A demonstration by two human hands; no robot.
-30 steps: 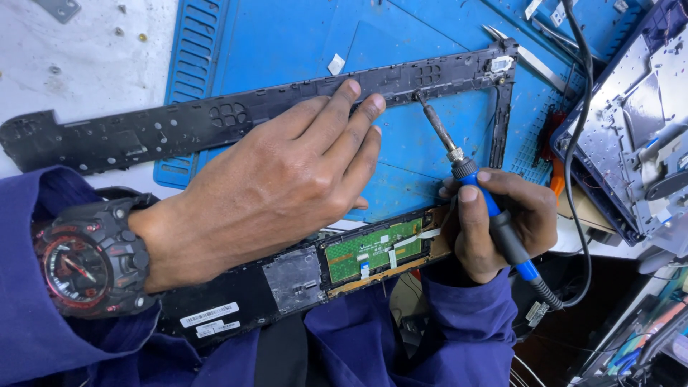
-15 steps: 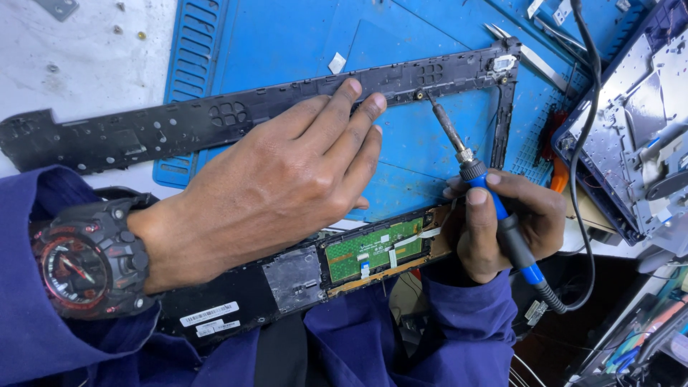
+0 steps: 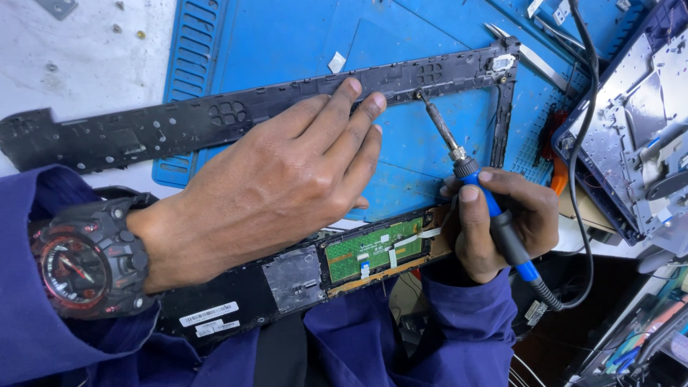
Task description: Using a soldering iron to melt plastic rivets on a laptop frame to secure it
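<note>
While left hand (image 3: 287, 179) pins frame (image 3: 179, 125), iron (image 3: 473, 179) touching

The left hand (image 3: 287, 179) covers the middle of the black plastic laptop frame (image 3: 179, 125), so the frame's lower rail beneath the palm cannot be seen. The right hand (image 3: 502, 222) wraps the blue-handled soldering iron (image 3: 473, 179), hiding most of its grip. The silver metal laptop chassis (image 3: 631, 129) is cut off by the right edge. The small screws (image 3: 115, 29) on the white bench are too small to tell apart.
</note>
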